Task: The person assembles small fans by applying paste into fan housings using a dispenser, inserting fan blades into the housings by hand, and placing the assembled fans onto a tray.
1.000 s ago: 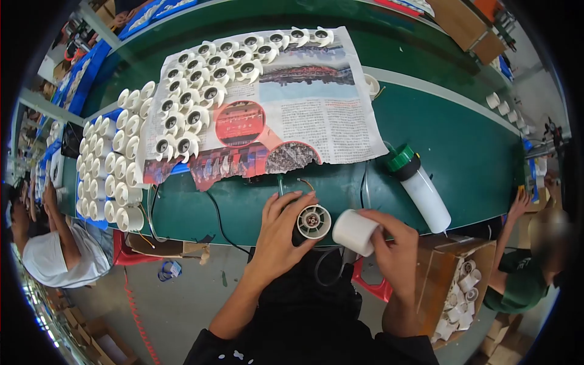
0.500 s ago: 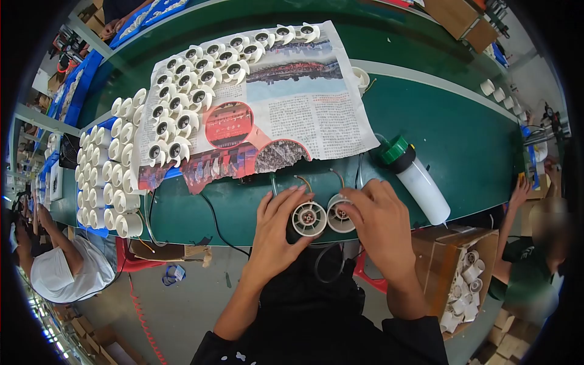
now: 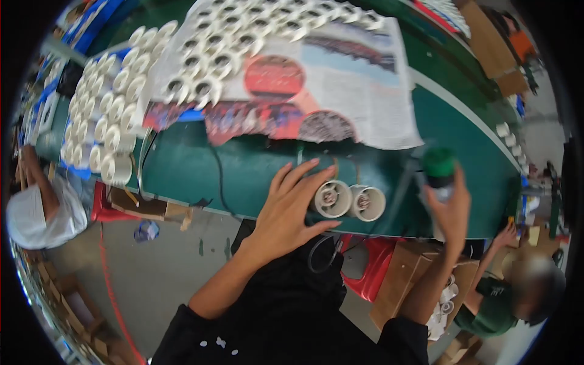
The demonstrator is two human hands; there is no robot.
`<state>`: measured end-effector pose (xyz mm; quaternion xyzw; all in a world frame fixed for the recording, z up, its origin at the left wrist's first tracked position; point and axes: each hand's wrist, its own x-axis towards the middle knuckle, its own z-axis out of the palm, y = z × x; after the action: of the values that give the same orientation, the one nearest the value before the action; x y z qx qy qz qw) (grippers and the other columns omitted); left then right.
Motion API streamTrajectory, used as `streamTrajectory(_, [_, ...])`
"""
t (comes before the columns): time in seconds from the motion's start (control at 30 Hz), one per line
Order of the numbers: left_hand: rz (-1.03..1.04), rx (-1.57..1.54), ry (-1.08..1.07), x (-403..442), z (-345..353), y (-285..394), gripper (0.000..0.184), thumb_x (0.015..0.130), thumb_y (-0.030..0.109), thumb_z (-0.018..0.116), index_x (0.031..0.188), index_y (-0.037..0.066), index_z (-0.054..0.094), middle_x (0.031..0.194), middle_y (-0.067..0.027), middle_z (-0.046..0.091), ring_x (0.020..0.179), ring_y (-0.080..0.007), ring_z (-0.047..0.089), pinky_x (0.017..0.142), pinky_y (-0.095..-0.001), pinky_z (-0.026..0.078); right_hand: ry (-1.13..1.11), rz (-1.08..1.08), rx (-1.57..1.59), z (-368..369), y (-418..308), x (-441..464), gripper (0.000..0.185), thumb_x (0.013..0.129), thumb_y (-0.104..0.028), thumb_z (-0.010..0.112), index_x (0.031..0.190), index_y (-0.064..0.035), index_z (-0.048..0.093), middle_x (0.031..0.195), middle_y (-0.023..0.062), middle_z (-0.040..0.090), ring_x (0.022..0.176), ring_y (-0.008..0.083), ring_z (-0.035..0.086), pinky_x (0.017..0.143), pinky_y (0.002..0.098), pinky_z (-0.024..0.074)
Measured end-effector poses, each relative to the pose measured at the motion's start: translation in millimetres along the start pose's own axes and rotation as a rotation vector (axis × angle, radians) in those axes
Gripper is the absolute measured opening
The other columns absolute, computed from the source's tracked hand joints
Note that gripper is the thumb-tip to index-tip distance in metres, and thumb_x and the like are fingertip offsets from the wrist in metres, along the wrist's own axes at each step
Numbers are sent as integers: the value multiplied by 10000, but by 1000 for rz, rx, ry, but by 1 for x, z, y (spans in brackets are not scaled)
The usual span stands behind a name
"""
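Note:
My left hand [image 3: 291,204] has its thumb and forefinger around a round white plastic housing [image 3: 332,199], its other fingers stretched out. Inside that housing are ribs and a copper-coloured centre. A second white housing [image 3: 368,203] stands touching it on the right; thin wires rise behind both. On the right, my right hand [image 3: 451,210] is closed around a white bottle with a green cap [image 3: 439,163], blurred by motion. The bottle is upright or nearly so, its lower part mostly hidden by the hand.
Newspaper [image 3: 377,115] carries rows of white fan impellers [image 3: 222,63]. Stacked white housings [image 3: 115,169] stand at the left. A cardboard box [image 3: 395,277] of white parts and a red stool [image 3: 372,274] are below the table edge. A co-worker [image 3: 496,307] sits at the right, another person [image 3: 48,210] at the left.
My right hand has left the right-hand housing and moved right onto the green-capped bottle, which now stands more upright. My left hand stays at the left housing. The camera view has shifted.

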<state>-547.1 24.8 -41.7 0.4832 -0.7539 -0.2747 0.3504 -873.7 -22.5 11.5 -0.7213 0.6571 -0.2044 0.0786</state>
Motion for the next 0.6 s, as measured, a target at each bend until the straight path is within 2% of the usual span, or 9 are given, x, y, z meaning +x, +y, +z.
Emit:
streamTrajectory(0.07, [-4, -29, 16, -1, 1, -2, 778, 738, 318, 803, 1385, 59, 457, 1324, -102, 556, 1356, -293, 389, 1140, -504, 240, 127, 84, 177, -32, 13, -16, 624, 752, -141, 770, 1300, 4, 510, 1116, 129, 641, 1013, 208, 615, 850, 377, 519])
streamTrajectory(0.1, [-12, -25, 28, 0, 1, -1, 752, 752, 335, 790, 1375, 65, 467, 1309, -104, 562, 1358, -285, 387, 1140, -505, 236, 355, 223, 323, -41, 14, -23, 628, 760, -136, 760, 1311, 20, 505, 1113, 123, 633, 1000, 235, 619, 855, 389, 520])
streamTrajectory(0.17, [-32, -8, 11, 0, 5, -2, 730, 714, 347, 815, 1337, 95, 529, 1343, -80, 544, 1356, -280, 392, 1146, -492, 252, 301, -72, 871, -69, 20, -14, 807, 788, -416, 673, 1403, 34, 409, 1153, 143, 562, 1039, 276, 540, 947, 405, 436])
streamTrajectory(0.2, [-29, 11, 21, 0, 7, -2, 703, 703, 312, 825, 1312, 98, 545, 1325, -70, 561, 1349, -270, 405, 1144, -493, 253, 424, -19, 1059, -72, 1, -10, 865, 778, -486, 631, 1400, 58, 380, 1130, 162, 539, 1074, 292, 495, 987, 428, 374])
streamTrajectory(0.27, [-21, -2, 36, -1, 9, -5, 672, 690, 261, 832, 1284, 103, 561, 1297, -52, 582, 1343, -268, 419, 1142, -497, 254, 502, -12, 1303, -65, -43, -1, 811, 770, -470, 639, 1336, 53, 385, 1128, 174, 477, 1054, 292, 469, 985, 445, 355])
streamTrajectory(0.37, [-29, -22, 42, 0, 9, -6, 651, 678, 215, 835, 1264, 108, 572, 1274, -39, 599, 1339, -265, 430, 1139, -504, 257, 40, -223, 1819, -47, -55, 16, 924, 692, -487, 753, 1345, 50, 383, 1096, 149, 450, 1021, 300, 468, 974, 483, 371])
streamTrajectory(0.43, [-44, -26, 43, -2, 9, -6, 647, 679, 212, 834, 1262, 108, 574, 1268, -41, 605, 1343, -265, 429, 1138, -508, 259, 161, -82, 1769, -23, -78, 17, 958, 682, -547, 764, 1351, 28, 389, 1103, 147, 454, 1005, 296, 482, 973, 484, 393])
streamTrajectory(0.47, [-30, -31, 62, -1, 9, -5, 643, 679, 211, 835, 1258, 107, 576, 1262, -42, 610, 1347, -265, 426, 1137, -511, 259, 357, 36, 1512, -10, -101, 18, 985, 668, -616, 754, 1345, 9, 404, 1100, 134, 463, 992, 283, 498, 971, 477, 410])
streamTrajectory(0.6, [-11, -51, 116, -2, 13, -8, 629, 682, 220, 834, 1247, 106, 582, 1248, -47, 622, 1360, -262, 416, 1136, -518, 261, 223, -82, 1672, 10, -125, 13, 899, 611, -516, 804, 1246, 6, 441, 996, 116, 470, 932, 256, 485, 944, 462, 375])
